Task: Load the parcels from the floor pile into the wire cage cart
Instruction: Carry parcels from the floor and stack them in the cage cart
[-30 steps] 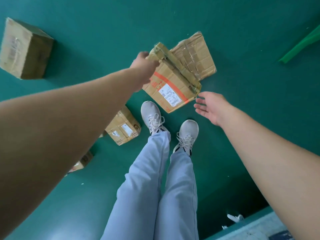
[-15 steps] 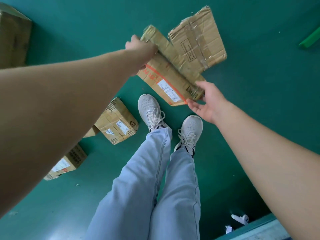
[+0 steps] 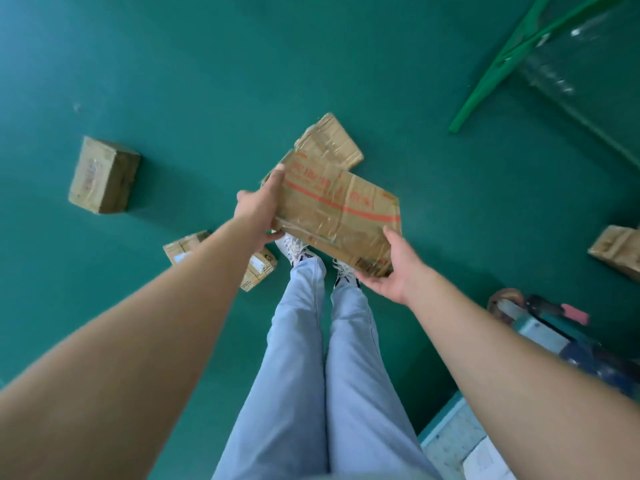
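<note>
Held parcel hides shoes; right-edge parcel cut off.

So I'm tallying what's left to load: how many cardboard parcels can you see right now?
5. One held in both hands, one flat on the floor behind it, one far left, one partly hidden under the left arm, one at the right edge. More may be out of view.

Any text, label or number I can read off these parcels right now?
None legible.
Held parcel: red print above the red stripe, blurred; corner barcode too small.
Parcel by the left forearm: white labels, too small.
Standing box: faded label, unreadable.
</note>
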{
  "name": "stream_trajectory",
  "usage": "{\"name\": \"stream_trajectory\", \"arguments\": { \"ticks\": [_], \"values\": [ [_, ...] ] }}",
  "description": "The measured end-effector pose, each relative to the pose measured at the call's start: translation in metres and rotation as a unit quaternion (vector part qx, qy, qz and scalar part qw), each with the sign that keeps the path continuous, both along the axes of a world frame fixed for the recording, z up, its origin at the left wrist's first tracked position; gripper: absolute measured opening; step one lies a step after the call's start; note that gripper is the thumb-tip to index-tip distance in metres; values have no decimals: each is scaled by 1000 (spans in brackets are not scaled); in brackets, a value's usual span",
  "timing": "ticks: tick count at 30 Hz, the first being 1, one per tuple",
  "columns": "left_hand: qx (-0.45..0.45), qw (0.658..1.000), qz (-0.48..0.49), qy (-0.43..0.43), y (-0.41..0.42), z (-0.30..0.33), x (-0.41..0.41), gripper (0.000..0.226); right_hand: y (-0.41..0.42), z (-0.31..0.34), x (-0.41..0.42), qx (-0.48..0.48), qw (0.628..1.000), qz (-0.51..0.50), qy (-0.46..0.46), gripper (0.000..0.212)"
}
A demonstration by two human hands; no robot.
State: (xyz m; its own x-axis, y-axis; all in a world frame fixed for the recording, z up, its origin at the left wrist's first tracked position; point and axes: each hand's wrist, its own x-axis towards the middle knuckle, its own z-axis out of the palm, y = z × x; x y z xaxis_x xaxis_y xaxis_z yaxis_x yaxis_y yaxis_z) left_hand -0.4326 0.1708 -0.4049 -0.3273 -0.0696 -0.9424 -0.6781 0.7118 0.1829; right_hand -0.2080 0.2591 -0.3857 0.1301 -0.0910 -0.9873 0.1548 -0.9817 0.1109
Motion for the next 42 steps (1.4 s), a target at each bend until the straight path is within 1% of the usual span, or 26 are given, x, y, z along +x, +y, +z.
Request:
{"name": "stream_trajectory", "arguments": {
  "ticks": [2, 3, 5, 7, 8, 11, 14, 15, 17, 19, 21, 22, 24, 25, 26, 28, 29, 32, 33, 37, 42],
  "values": [
    [-2, 1000, -10, 23, 9, 58, 15, 73, -1, 59, 19, -2, 1000, -10, 14, 41],
    [-1, 999, -19, 35, 13, 84, 22, 71, -2, 87, 28, 1, 1000, -15, 15, 38],
    [17, 999, -21, 40, 19, 131, 39, 70, -4, 137, 46, 18, 999, -36, 23, 37],
    [49, 998, -17, 33, 23, 176, 58, 63, -6, 181, 67, 46, 996, -68, 32, 37],
    [65, 998, -11, 21, 23, 189, 64, 61, -7, 193, 72, 57, 994, -83, 32, 37],
    [111, 994, -24, 0, 19, 234, 87, 63, -15, 235, 95, 102, 984, -139, 46, 38],
    [140, 989, -48, -8, 15, 263, 106, 62, -31, 267, 115, 140, 970, -192, 54, 36],
    [146, 988, -47, -12, 10, 265, 110, 61, -36, 271, 119, 146, 968, -196, 56, 34],
    [172, 981, -89, -31, 9, 280, 122, 60, -55, 287, 133, 177, 955, -233, 48, 33],
    [185, 971, -138, -58, 13, 287, 130, 58, -73, 298, 143, 197, 942, -271, 30, 36],
    [203, 955, -200, -81, 19, 297, 142, 48, -96, 306, 154, 218, 921, -322, 6, 43],
    [211, 946, -231, -90, 23, 302, 150, 39, -109, 310, 161, 231, 908, -350, -7, 46],
    [215, 935, -268, -87, 27, 307, 165, 21, -133, 317, 169, 250, 886, -391, -28, 46],
    [220, 927, -288, -98, 26, 308, 174, 20, -147, 320, 174, 258, 872, -413, -40, 45],
    [221, 918, -310, -116, 25, 307, 182, 22, -158, 322, 177, 265, 863, -427, -50, 44],
    [224, 896, -353, -148, 18, 309, 202, 34, -181, 328, 187, 282, 842, -452, -80, 38],
    [226, 892, -363, -149, 14, 307, 210, 37, -191, 330, 191, 290, 831, -465, -94, 36],
    [233, 873, -396, -163, 1, 310, 238, 38, -223, 338, 204, 311, 795, -506, -127, 35],
    [238, 861, -415, -169, -3, 314, 250, 37, -236, 342, 210, 318, 779, -523, -134, 37],
    [265, 814, -486, -174, -15, 332, 295, 37, -273, 356, 233, 338, 738, -560, -164, 39],
    [301, 762, -546, -172, -41, 357, 372, 39, -319, 372, 282, 362, 678, -607, -204, 41]
  ]
}}
